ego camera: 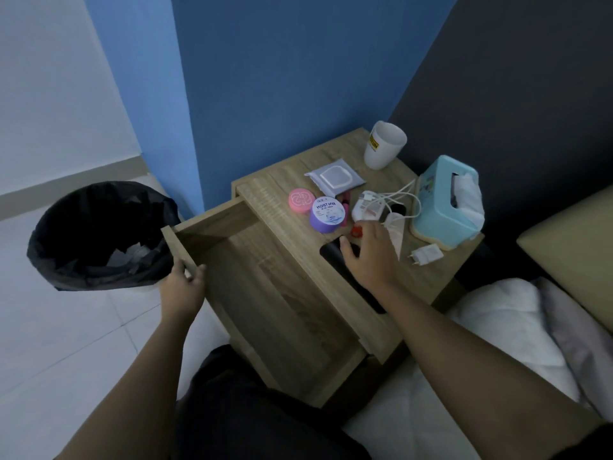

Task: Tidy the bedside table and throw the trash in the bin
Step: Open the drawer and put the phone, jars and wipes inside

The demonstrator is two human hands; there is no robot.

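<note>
A wooden bedside table [292, 167] stands against the blue wall with its drawer [265, 293] pulled out and nothing inside. My left hand [184, 287] grips the drawer's front edge. My right hand [371, 252] hovers open over a black phone [335, 257] on the tabletop. Beside its fingers lie a small red cap [356, 230] and a crumpled white wrapper [396, 232]. Further back sit a purple cream jar [326, 215], a pink round tin [301, 200], a grey wipes pack [335, 178] and a white cup [384, 144]. The bin [96, 237], lined with a black bag, stands on the floor at the left.
A teal tissue box [444, 202] stands at the table's right edge, with a white charger and cable [374, 204] and a white plug adapter [426, 254] next to it. The bed with white bedding [497, 327] lies at the right. My dark-clothed knee is below the drawer.
</note>
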